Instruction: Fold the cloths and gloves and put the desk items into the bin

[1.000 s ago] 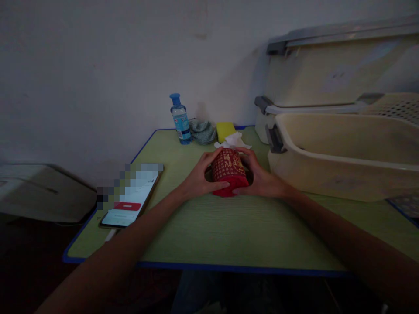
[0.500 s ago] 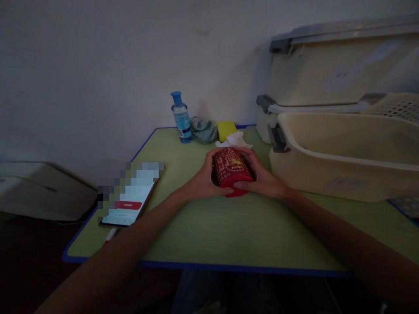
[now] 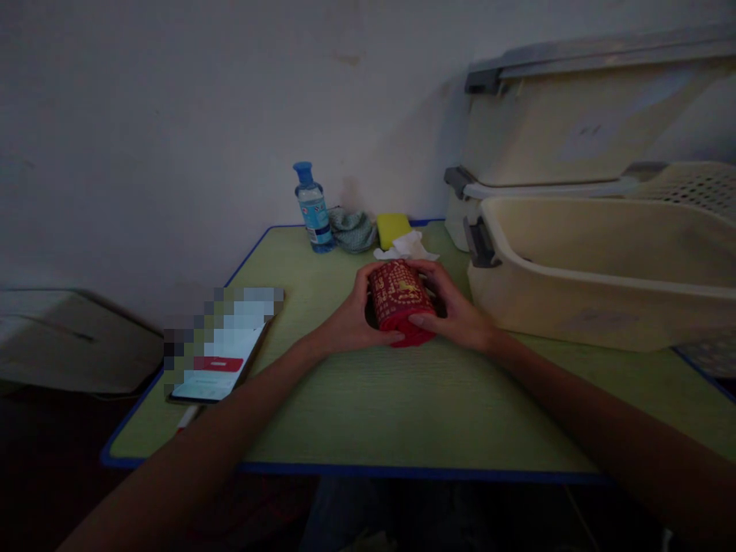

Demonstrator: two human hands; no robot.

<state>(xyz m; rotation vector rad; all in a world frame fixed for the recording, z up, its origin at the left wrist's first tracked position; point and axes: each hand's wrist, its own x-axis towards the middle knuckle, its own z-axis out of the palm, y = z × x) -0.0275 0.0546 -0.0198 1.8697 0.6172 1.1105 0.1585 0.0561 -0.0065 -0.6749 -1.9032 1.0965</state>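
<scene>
A red cylindrical container (image 3: 401,290) with gold lettering and a gold figure is held between my two hands over the middle of the green table (image 3: 425,414). It leans, with its plain red end toward me. My left hand (image 3: 359,318) wraps its left side, the thumb lying on the near end. My right hand (image 3: 451,307) grips the right side, thumb also pressed on that end. The fingers reach behind the container and are partly hidden. Whether its underside touches the table I cannot tell.
Behind the container lie a crumpled tissue (image 3: 409,246), a yellow block (image 3: 392,229) and a grey-green cloth (image 3: 353,232), beside a blue bottle (image 3: 315,211). A phone (image 3: 230,349) lies left. Right stand an open cream bin (image 3: 575,307) and a lidded box (image 3: 552,130).
The whole view has shifted slightly, so things appear a little further left. The container seems turned a little within my hands, and both hands keep their grip.
</scene>
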